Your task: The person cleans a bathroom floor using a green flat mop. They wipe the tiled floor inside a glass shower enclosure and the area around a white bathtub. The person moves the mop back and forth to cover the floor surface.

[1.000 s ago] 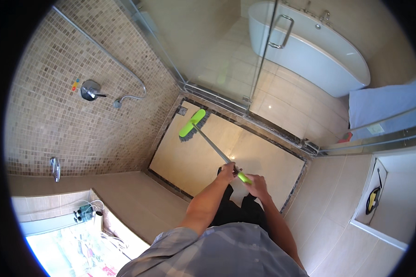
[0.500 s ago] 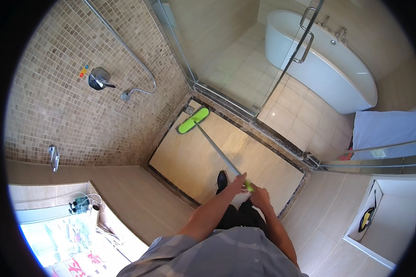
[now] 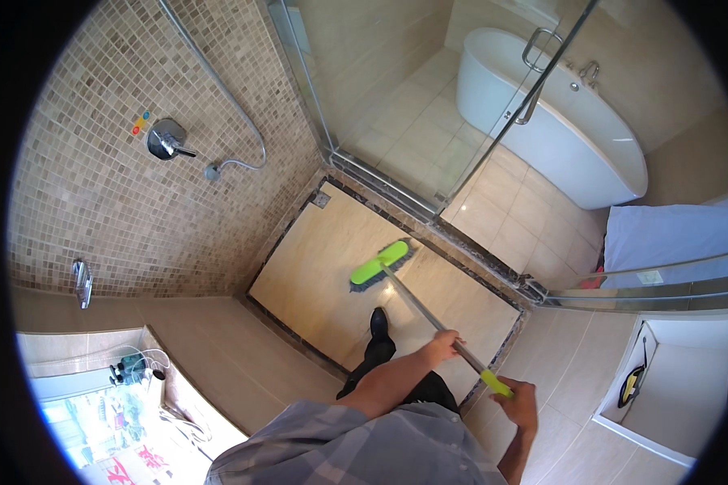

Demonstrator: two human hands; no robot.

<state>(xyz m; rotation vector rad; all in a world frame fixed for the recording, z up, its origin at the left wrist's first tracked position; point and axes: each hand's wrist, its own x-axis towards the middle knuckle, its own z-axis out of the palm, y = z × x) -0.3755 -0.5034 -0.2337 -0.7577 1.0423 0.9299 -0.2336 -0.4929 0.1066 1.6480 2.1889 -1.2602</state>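
A long-handled floor scrub brush (image 3: 380, 265) with a lime-green head and dark grey bristles rests on the beige shower floor (image 3: 315, 250). Its grey pole slants down to the right and ends in a green grip. My left hand (image 3: 444, 345) is wrapped round the pole partway along. At the green end, my right hand (image 3: 519, 402) is closed on the grip, lower and farther right. A black boot (image 3: 378, 323) stands on the floor just below the brush head.
A glass door (image 3: 396, 89) with metal handles borders the far side, and a white bathtub (image 3: 558, 113) lies beyond it. On the mosaic wall are a mixer tap (image 3: 168, 139) and a hose. A wall niche (image 3: 671, 380) is at right; a square drain (image 3: 321, 199) sits in the corner.
The brush head has come away from the drain corner, nearer and to the right. My right hand has drawn back down and right with the grip; my hands are farther apart.
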